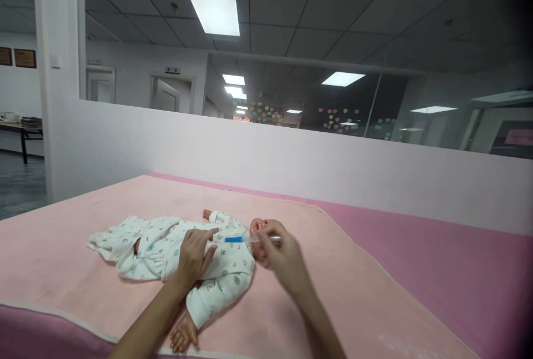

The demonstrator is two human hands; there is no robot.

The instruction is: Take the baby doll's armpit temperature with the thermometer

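Observation:
A baby doll (pixel 227 248) in a white patterned outfit lies on its back, its head (pixel 257 231) toward the right. My right hand (pixel 283 256), slightly blurred, is closed in a pinch beside the doll's head. From its fingers a slim clear stick with a blue end (pixel 234 239) points left above the doll's chest; its exact kind is too small to make out. Over the doll's middle, my left hand (pixel 196 253) has thumb and forefinger apart and holds nothing. Whether it touches the clothing I cannot tell. The doll's near hand (pixel 184 332) rests by the front edge.
A pale pink blanket (pixel 100 203) covers the bed, with darker pink bedding (pixel 416 253) along the right and back. Behind rises a low white wall (pixel 270 150) topped by glass. A doorway with a table (pixel 16 125) stands at far left.

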